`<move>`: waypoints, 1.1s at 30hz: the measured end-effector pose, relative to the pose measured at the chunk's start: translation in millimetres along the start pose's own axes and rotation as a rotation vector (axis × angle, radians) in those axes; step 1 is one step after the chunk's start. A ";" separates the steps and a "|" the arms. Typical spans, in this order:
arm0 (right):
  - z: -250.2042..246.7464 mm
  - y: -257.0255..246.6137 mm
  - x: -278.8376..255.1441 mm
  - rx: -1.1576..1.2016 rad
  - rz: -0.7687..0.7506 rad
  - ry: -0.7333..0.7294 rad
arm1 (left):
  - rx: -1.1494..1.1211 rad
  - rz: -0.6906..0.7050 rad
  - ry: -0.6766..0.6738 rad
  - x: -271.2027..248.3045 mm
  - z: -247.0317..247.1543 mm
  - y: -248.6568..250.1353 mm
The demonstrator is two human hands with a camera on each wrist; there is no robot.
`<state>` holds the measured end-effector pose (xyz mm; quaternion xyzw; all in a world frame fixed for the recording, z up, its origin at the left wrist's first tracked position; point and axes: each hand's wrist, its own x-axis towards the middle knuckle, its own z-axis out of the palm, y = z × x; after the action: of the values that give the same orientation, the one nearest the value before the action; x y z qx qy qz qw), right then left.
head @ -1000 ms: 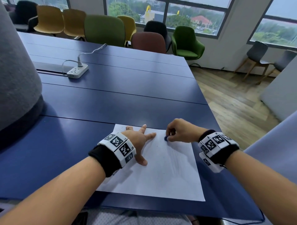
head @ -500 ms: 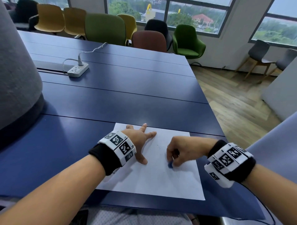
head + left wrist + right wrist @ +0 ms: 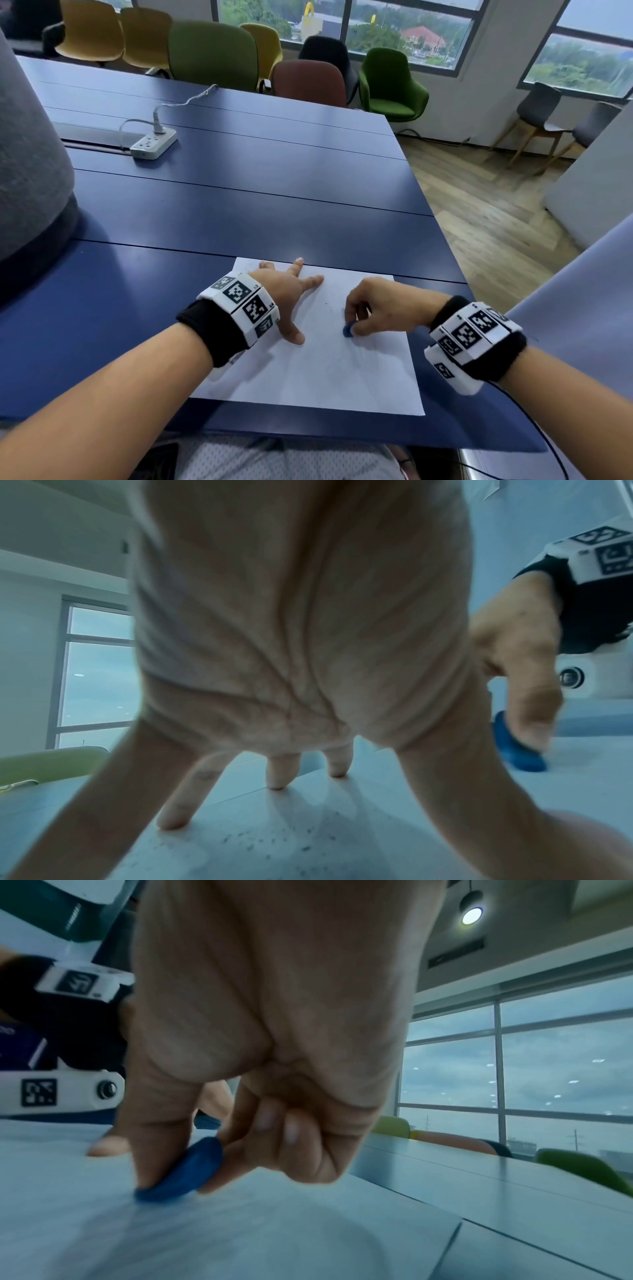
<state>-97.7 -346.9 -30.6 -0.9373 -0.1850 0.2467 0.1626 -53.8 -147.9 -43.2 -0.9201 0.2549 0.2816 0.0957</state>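
Note:
A white sheet of paper (image 3: 318, 373) lies on the dark blue table (image 3: 239, 192) near its front edge. My left hand (image 3: 289, 291) presses flat on the sheet's upper left part, its fingers (image 3: 174, 815) spread and straight. My right hand (image 3: 373, 308) pinches a small blue eraser (image 3: 347, 331) between thumb and fingers and holds it against the paper near the middle right. The eraser (image 3: 185, 1169) is round and tilted, its edge touching the sheet. It also shows at the right of the left wrist view as a blue eraser (image 3: 517, 748). Dark crumbs (image 3: 260, 840) speckle the paper by my left hand.
A white power strip (image 3: 154, 144) with its cable lies at the far left of the table. A large grey padded object (image 3: 30, 164) stands at the left. Several coloured chairs (image 3: 212, 54) line the far side. The table's right edge drops to a wooden floor (image 3: 486, 205).
My right hand with the eraser moved down the sheet toward me from its top edge, then back up a little. My left hand has stayed pressed on the paper.

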 end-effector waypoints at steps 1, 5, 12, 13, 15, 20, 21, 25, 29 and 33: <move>1.7 1.1 -0.7 0.017 0.001 0.015 | 0.001 0.000 0.000 0.0 0.8 0.7; 10.0 -10.2 -10.8 0.063 -0.039 -0.260 | 0.018 -0.004 0.005 -1.0 0.2 1.6; -23.5 23.1 26.9 -0.108 0.089 0.177 | 0.020 0.065 0.031 0.9 -0.3 1.7; -24.5 24.9 30.3 -0.129 0.106 0.200 | 0.019 0.085 0.037 1.5 -0.4 1.1; -25.0 26.0 33.3 -0.145 0.105 0.236 | 0.028 0.104 0.036 2.7 -2.7 0.5; -25.5 19.3 23.0 -0.074 0.003 0.008 | 0.064 0.093 0.004 6.1 -8.4 6.9; -27.2 17.3 23.0 -0.070 0.009 -0.024 | 0.071 0.089 -0.001 6.6 -8.7 7.8; -31.3 22.9 35.8 -0.051 0.044 0.170 | 0.113 0.086 -0.031 9.4 -9.6 7.6; -28.2 21.7 29.5 -0.007 0.028 0.080 | 0.123 0.078 -0.037 9.6 -11.0 8.7; -30.7 17.2 28.4 -0.007 0.048 -0.033 | 0.121 0.073 -0.040 8.7 -10.4 8.5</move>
<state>-54.0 -356.4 -23.4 -0.9378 -0.1660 0.2655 0.1501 -47.2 -162.1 -39.9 -0.8970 0.3028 0.2873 0.1457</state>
